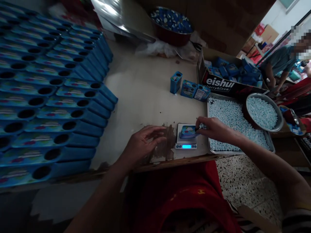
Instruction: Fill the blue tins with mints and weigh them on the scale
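The right hand [213, 129] reaches in from the right and pinches a few pale blue candies at its fingertips, right at the opening of a small blue tin [188, 131] that lies flat on a little digital scale [186, 139]. The scale sits near the table's front edge with its display lit, so the tin probably rests there to have its fill weighed as pieces go in. The hand is mostly closed around its pinch, knuckles up, wrist over the near left corner of a metal tray [270, 147] spread with the same pale candies, which keeps the supply just beside the scale. A round metal bowl [280, 124] of more candies sits on the tray's far right part.

The left hand [143, 142] hovers loosely open over the worn table [145, 94], fingers curled and holding nothing, just left of the scale.

Three more tins [188, 88] wait farther back, beside a cardboard box [224, 84] of blue packages. Rows of blue open-holed boxes [48, 106] are stacked along the left. Another person [279, 63] stands at the far right
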### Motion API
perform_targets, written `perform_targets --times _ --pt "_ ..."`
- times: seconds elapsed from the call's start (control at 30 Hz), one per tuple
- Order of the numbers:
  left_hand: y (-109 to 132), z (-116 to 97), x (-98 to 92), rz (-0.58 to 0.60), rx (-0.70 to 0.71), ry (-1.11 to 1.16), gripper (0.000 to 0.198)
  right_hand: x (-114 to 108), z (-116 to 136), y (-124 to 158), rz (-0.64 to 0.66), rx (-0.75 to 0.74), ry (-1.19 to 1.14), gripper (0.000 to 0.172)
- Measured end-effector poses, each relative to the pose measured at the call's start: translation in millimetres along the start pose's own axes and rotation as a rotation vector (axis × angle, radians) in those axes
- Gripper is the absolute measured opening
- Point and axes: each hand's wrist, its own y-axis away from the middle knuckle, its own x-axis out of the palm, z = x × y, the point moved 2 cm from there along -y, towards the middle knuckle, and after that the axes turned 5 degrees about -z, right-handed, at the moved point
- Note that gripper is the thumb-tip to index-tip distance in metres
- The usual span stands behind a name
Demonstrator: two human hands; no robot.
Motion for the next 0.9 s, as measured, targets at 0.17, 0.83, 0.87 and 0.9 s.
perform_targets --times 0.17,0.83,0.87,0.9 --pt "-0.1 -1.4 -2.4 0.032 0.006 -0.023 0.058 0.4 2.2 0.6 -0.051 0.006 0.102 0.010" --pt "1.8 11.6 -16.4 -0.030 -0.086 -0.040 0.070 9.6 -149.0 59.3 -0.576 0.723 -1.220 0.033" --pt "1.2 8.6 -13.2 -0.034 -0.081 -0.035 0.070 13.9 -151.8 63.3 -0.563 0.724 -1.234 0.031" --pt "0.4 4.9 -9.3 -0.038 -0.074 -0.027 0.069 17.5 -152.0 65.3 -0.547 0.720 -1.255 0.030"
